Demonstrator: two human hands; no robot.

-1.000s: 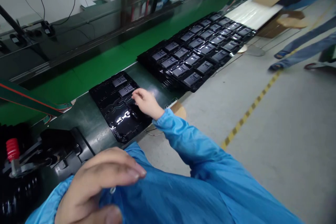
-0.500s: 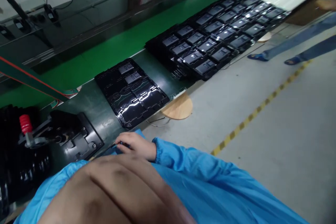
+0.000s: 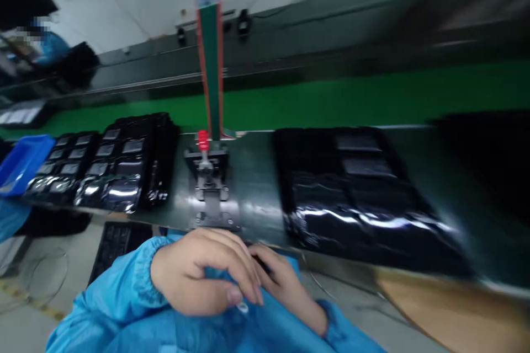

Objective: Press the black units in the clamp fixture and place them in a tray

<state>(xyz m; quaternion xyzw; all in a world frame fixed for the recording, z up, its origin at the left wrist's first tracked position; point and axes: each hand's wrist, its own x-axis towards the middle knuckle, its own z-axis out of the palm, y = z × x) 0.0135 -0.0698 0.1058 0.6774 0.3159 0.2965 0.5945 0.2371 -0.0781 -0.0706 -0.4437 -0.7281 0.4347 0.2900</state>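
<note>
Head view, blurred. Left hand (image 3: 202, 273) loosely curled, overlapping the right hand (image 3: 287, 289), fingers bent; cannot tell whether either grips anything. Clamp fixture (image 3: 212, 201) just beyond, red handle (image 3: 203, 140) upright, on dark green bench (image 3: 260, 187). Black tray (image 3: 318, 196) to its right, bearing grey pieces (image 3: 358, 143); loaded trays (image 3: 118, 168) and blue bin (image 3: 31, 154) to its left. Behind: green strip (image 3: 310, 102), pale wall (image 3: 161, 8). Count: fixture 1, handle 1, tray on right 1, grey pieces there 2, bin 1.

We note a white wall (image 3: 153, 8) behind a long dark counter (image 3: 298, 38), a green strip (image 3: 331, 102) before it, grey floor (image 3: 78, 276) bearing a yellow line (image 3: 31, 299), and a blurred wooden seat (image 3: 447, 309) lower right.
</note>
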